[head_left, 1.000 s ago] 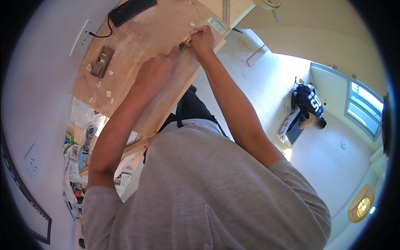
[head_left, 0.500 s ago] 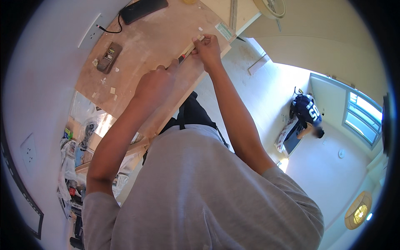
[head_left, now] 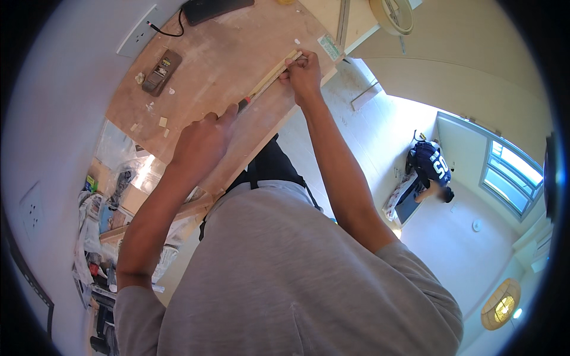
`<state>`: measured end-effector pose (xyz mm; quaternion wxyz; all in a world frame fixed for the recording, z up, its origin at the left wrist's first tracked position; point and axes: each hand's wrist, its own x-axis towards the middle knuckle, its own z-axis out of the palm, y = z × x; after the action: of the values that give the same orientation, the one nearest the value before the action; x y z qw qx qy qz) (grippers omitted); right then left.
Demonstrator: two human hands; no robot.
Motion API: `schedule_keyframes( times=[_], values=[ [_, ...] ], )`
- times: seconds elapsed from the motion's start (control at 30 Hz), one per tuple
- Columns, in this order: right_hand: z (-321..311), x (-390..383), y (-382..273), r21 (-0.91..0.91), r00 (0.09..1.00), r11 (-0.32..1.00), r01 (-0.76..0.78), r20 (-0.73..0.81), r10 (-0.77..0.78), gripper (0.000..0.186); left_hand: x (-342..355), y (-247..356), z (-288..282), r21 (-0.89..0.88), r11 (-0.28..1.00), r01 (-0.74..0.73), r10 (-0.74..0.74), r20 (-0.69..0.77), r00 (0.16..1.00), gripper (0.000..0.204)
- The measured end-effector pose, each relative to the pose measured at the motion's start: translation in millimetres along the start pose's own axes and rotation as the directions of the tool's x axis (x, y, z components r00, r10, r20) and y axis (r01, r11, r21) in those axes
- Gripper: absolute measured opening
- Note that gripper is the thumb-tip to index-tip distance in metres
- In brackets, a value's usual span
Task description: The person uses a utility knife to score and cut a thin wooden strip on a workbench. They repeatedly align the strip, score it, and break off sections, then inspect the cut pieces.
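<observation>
On the plywood worktop (head_left: 196, 68) I work a narrow pale wood strip (head_left: 273, 74) along the right edge. My left hand (head_left: 202, 136) is wrapped round a black-and-red handled tool (head_left: 244, 103), whose tip meets the lower end of the strip. My right hand (head_left: 306, 77), higher up, pinches the strip's upper end. A brown block-shaped tool (head_left: 160, 74), perhaps a hand plane, lies to the left among small wood chips (head_left: 163, 121). Near the top edge rests a black rectangular device (head_left: 217, 8) with a cable running to a wall socket plate (head_left: 136, 32).
A cream roll (head_left: 392, 13) and a long narrow bar (head_left: 342, 24) sit at the worktop's far right. Bags and clutter (head_left: 101, 231) fill a lower space at left. A co-worker in a dark jersey (head_left: 428, 163) bends over a dark panel (head_left: 407, 202) across the room.
My left hand and the tool have drawn down and left along the strip, exposing more of it between my hands. The whole view has shifted slightly as my head moves.
</observation>
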<state>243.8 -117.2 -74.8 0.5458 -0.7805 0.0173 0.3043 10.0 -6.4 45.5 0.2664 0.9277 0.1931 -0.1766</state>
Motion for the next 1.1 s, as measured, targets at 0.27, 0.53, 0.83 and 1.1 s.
schedule_keyframes(
  times=[0.27, 0.53, 0.83, 1.1],
  values=[
    [0, -1, 4, -0.022, 0.999, 0.999, 0.041, 0.017, -0.041, 0.033, 69, 10, 16, -0.119, 0.992, -0.043, 0.022, -0.175, 0.984, 0.050],
    [5, -2, 2, -0.002, 0.999, 0.999, 0.036, -0.022, -0.036, 0.033, 75, 2, 23, -0.112, 0.988, -0.110, 0.087, -0.199, 0.976, 0.045],
    [6, -1, -1, -0.044, 0.999, 0.999, 0.029, -0.016, -0.029, 0.022, 71, -1, 19, -0.058, 0.988, -0.146, 0.133, -0.180, 0.975, 0.046],
    [17, 0, -5, -0.033, 0.995, 0.999, -0.039, -0.089, 0.036, 0.017, 50, 6, 13, -0.002, 1.000, -0.019, 0.019, -0.023, 1.000, 0.049]
  ],
)
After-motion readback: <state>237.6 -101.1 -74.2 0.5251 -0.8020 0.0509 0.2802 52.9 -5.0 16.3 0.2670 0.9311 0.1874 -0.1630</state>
